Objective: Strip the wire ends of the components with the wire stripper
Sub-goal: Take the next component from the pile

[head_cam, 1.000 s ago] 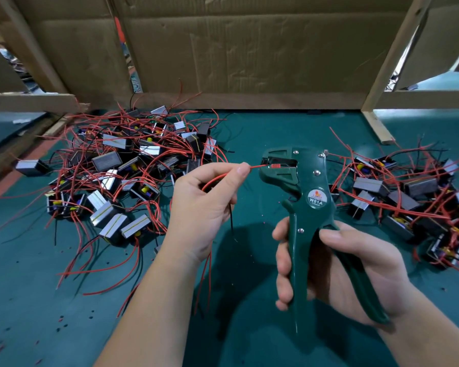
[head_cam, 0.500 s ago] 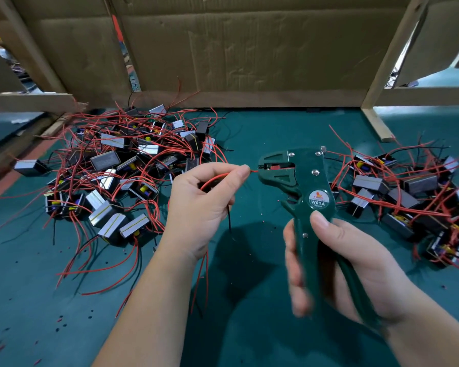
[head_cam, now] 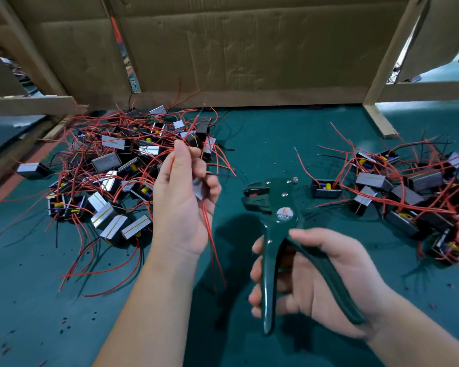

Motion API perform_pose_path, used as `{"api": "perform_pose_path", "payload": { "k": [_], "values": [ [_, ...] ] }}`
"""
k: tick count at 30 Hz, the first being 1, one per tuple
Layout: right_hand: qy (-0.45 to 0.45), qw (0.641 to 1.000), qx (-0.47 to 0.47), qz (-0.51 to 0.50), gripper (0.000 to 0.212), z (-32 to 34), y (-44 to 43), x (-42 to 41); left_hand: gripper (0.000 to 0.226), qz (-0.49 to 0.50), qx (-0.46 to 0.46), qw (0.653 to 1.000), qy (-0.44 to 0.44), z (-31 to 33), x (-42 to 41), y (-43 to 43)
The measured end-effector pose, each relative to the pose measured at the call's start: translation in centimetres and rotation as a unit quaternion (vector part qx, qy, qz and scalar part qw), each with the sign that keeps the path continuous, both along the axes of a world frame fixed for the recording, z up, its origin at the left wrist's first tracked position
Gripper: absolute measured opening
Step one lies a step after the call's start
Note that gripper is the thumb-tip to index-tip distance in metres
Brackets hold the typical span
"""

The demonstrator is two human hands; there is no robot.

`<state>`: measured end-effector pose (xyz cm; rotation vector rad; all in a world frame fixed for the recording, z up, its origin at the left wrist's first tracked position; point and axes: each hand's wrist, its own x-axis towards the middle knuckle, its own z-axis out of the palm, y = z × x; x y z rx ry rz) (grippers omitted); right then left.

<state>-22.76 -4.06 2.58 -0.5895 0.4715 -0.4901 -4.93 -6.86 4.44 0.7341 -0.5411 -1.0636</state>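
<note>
Left hand point(head_cam: 183, 205) is up over the table's point(head_cam: 249, 133) left half. Its fingers curl round a small black box component with a grey face point(head_cam: 199, 188), and thumb and forefinger pinch its thin red insulated leads point(head_cam: 210, 234). The loose ends hang below the palm.

Right hand point(head_cam: 318, 282) wraps the dark green plastic-handled wire stripper point(head_cam: 278, 215) near the front edge. Fingers go round one handle, thumb over the other. Handles are spread, jaws gaping, nothing in them.

Handling guess: the component is light and rigid. The leads are limp, springy and easily kinked, so pinch one close to its tip, not at the box, and it feeds straight.

No bins or trays in view. Parts lie loose in two heaps: a tangled left pile of black components point(head_cam: 112, 165) toward the left edge and a right pile of the same parts point(head_cam: 408, 192) at the right edge. Cannot tell which heap is stripped.
</note>
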Motion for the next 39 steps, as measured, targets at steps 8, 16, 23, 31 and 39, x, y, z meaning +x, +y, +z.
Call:
{"api": "perform_pose_path", "payload": {
  "k": [8,16,23,31,39],
  "values": [
    [-0.123,0.991,-0.031,0.029,0.045,0.1,0.7,0.8,0.029,-0.021,-0.043,0.997,-0.068,-0.4,-0.7,0.3],
    [-0.099,0.992,-0.072,0.025,0.044,0.2,0.7,0.3,0.029,0.001,-0.048,0.997,-0.067,-0.3,-0.7,0.3],
    [-0.098,0.992,-0.08,0.025,0.042,0.1,0.7,0.2,0.029,0.02,-0.062,0.989,-0.133,-0.6,-0.8,0.3],
    [-0.016,0.995,-0.097,-0.025,0.051,0.1,1.0,0.4,0.03,0.03,-0.064,0.982,-0.174,-0.8,-0.7,0.3],
    [0.071,0.984,-0.081,-0.139,0.04,0.4,0.9,0.9,0.032,-0.011,-0.053,0.983,-0.174,-0.8,-1.1,0.3]
  ]
}}
